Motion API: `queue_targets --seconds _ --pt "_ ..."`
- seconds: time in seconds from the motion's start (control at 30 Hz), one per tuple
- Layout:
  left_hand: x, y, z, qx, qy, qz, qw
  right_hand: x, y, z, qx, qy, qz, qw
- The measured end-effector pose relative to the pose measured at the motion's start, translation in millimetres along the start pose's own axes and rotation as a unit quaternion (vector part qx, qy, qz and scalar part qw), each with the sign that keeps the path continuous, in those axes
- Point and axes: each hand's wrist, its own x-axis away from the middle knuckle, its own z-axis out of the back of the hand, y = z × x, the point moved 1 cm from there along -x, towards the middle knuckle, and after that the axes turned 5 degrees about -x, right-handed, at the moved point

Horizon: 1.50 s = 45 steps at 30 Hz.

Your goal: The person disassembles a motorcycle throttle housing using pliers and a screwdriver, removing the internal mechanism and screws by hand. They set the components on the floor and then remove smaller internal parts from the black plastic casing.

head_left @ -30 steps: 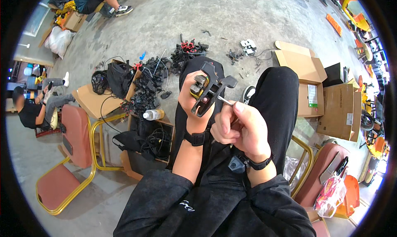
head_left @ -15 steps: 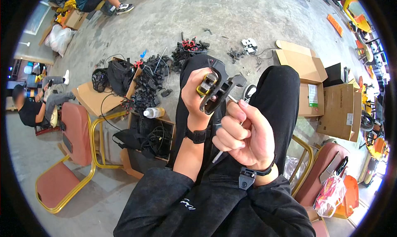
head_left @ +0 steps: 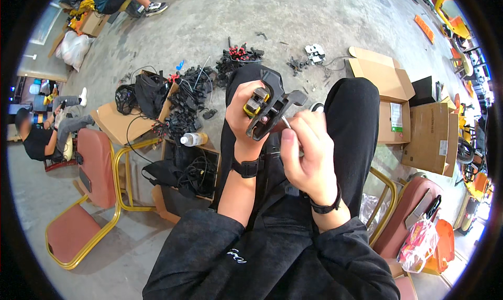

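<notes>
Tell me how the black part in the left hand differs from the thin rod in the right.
The black part is broad with projecting arms; the thin rod is narrow and looks straight. The black part is dark, while the thin rod is silvery. The black part is mostly exposed above the left hand; the thin rod is largely hidden by the right hand. Both are hand-held.

Pink chair point(head_left: 102, 164), bottle point(head_left: 193, 139), white bag point(head_left: 74, 50), likely plastic
</notes>
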Motion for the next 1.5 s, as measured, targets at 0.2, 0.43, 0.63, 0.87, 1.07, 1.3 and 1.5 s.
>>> queue_targets --seconds 0.2,0.43,0.63,0.87,1.07,1.3,1.5 --pt "10 -18 -5 -0.06 0.015 -0.03 0.998 3 3 10 -0.014 -0.038 0.025 0.999" --pt "19 -27 -16 0.042 0.108 0.147 0.982 11 1 3 -0.386 -0.087 -0.216 0.893" --pt "5 -6 -4 0.011 0.038 0.099 0.994 5 1 -6 -0.521 -0.101 -0.243 0.812" --pt "6 -9 -4 0.042 0.045 0.083 0.995 5 -10 0 -0.76 -0.109 -0.391 0.508" --pt "-5 -2 -5 0.121 0.043 -0.022 0.992 12 -18 7 -0.808 -0.059 -0.392 0.435" --pt "1 -2 0 -0.029 -0.018 0.077 0.996 10 -12 -3 -0.375 -0.029 -0.263 0.888" --pt "7 -13 -4 0.016 0.015 0.068 0.997 0 -6 5 0.212 0.001 0.128 0.969"
